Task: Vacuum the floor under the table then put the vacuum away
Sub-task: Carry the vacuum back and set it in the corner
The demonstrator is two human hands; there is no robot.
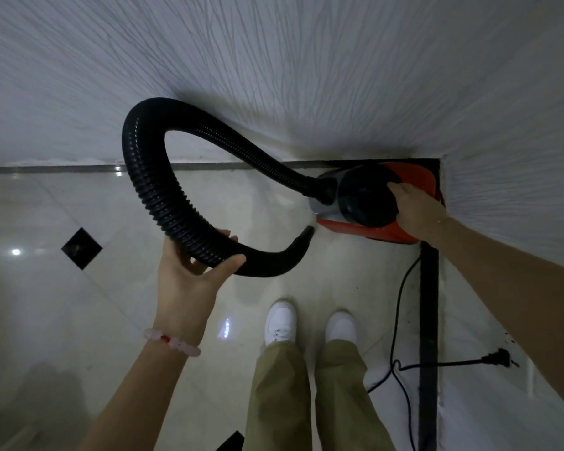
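My one red and black canister vacuum cleaner sits on the glossy cream tiled floor in the corner where the two grey streaked walls meet, and my right hand reaches out on a nearly straight arm with its fingers curled down over the black top of the body. Its single ribbed black flexible hose loops up to the left, and my left hand, palm up with fingers half spread, cradles it near the tapered black nozzle. One thin black power cord trails to one unplugged plug beside my two white shoes, and one pink bead bracelet circles my left wrist.
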